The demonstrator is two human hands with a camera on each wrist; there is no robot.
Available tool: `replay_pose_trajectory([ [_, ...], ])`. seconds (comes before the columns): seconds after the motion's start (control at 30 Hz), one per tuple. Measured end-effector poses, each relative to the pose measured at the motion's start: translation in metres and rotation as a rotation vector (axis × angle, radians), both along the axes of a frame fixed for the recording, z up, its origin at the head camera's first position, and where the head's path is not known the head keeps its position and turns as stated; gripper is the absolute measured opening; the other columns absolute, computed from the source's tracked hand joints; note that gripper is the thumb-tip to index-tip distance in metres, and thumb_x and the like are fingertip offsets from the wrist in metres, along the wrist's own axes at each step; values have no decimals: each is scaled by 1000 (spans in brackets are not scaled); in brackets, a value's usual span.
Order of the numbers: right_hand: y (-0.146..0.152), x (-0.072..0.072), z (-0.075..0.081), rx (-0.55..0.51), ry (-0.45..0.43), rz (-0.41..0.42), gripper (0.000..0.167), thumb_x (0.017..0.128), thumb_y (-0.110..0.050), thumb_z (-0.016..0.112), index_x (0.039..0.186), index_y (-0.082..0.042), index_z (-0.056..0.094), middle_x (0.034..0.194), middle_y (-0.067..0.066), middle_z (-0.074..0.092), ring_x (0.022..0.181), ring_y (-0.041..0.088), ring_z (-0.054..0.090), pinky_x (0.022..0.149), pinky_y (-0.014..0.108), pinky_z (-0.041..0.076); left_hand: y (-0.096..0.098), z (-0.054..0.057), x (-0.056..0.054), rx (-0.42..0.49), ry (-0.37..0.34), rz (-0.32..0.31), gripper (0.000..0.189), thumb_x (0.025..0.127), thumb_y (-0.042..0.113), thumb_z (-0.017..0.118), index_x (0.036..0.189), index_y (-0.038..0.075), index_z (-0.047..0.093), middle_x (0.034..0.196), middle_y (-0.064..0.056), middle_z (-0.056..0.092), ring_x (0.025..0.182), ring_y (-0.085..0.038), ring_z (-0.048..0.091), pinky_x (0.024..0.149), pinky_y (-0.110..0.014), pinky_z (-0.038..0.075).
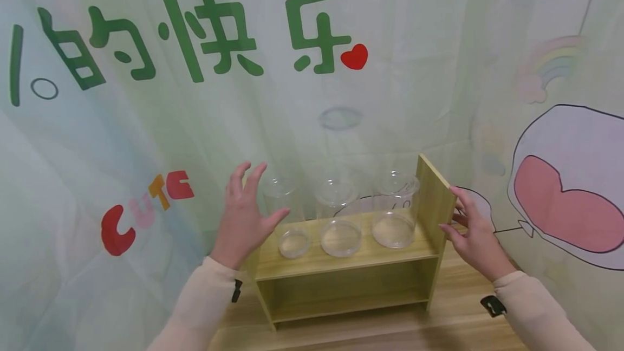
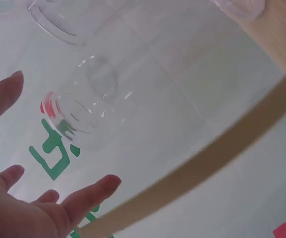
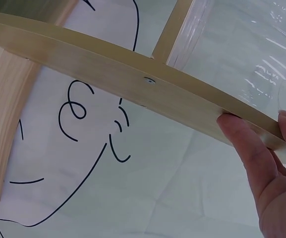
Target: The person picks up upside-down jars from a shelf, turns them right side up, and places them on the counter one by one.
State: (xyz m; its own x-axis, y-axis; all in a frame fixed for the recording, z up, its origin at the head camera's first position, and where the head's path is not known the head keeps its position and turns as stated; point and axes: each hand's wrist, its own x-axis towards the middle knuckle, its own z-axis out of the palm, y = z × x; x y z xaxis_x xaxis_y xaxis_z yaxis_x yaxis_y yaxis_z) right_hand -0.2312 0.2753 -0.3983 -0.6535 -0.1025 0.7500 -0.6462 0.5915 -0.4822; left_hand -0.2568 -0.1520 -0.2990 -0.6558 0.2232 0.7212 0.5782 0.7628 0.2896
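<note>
The left hand (image 1: 244,221) is hovering at the left end of a two-tier wooden shelf (image 1: 341,268), its thumb and fingers spreading wide in a loose curve and holding nothing. Nearest to it, a slim clear cylindrical container (image 1: 287,215) is standing upright on the upper board; in the left wrist view the fingers are showing apart from the clear plastic. The right hand (image 1: 473,232) is gripping the front edge of the shelf's right side panel (image 1: 435,199), the thumb and fingers closing around the wood

A wider middle container (image 1: 338,215) and a right-hand container (image 1: 395,210) are standing upright in the same row, the latter sitting just beside that panel. The shelf itself is resting on a wood-grain surface (image 1: 390,335). Pale sleeves (image 1: 541,307) are covering both forearms, and a small black fitting (image 1: 493,306) is showing at each wrist

Behind everything, a pale fabric backdrop (image 1: 414,123) is hanging in soft folds, displaying green Chinese characters (image 1: 182,37), a red heart (image 1: 355,57), the word CUTE (image 1: 160,194) and a pastel rainbow (image 1: 551,61)
</note>
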Motion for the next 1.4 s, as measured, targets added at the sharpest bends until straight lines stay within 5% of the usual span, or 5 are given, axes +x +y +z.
replay_pose_trajectory([
  [0.33,-3,11,2,10,-36,-29,92,77,26,68,152,-9,27,122,35,55,94,53,64,57,33,57,12,-4,-3,19,-104,12,91,73,23,90,147,10,39,151,-23,25,129,-49,35,89,-61,48],
  [0.6,-3,12,1,5,-43,-31,92,76,26,68,152,-9,27,123,35,54,95,54,63,57,31,57,16,-17,-10,-9,-96,22,88,72,25,90,145,9,43,149,-26,27,124,-50,41,90,-60,47],
  [0.97,-5,12,0,11,-48,-45,92,77,25,68,152,-11,27,122,34,55,95,53,64,57,34,58,22,-30,-15,28,-178,54,84,77,26,87,147,9,42,153,-27,19,128,-53,38,90,-64,45],
  [1.23,-6,13,0,4,-60,-55,92,77,24,69,152,-11,27,122,34,55,94,54,64,56,35,58,23,-35,-16,39,-197,64,79,80,28,84,146,13,43,152,-25,21,91,-44,60,66,-53,54],
  [1.4,-6,13,3,12,-51,-51,91,78,24,69,152,-9,27,122,34,55,94,53,64,57,31,57,24,-35,-15,48,-194,74,76,80,24,85,144,12,45,150,-25,25,75,-39,62,60,-48,54],
])
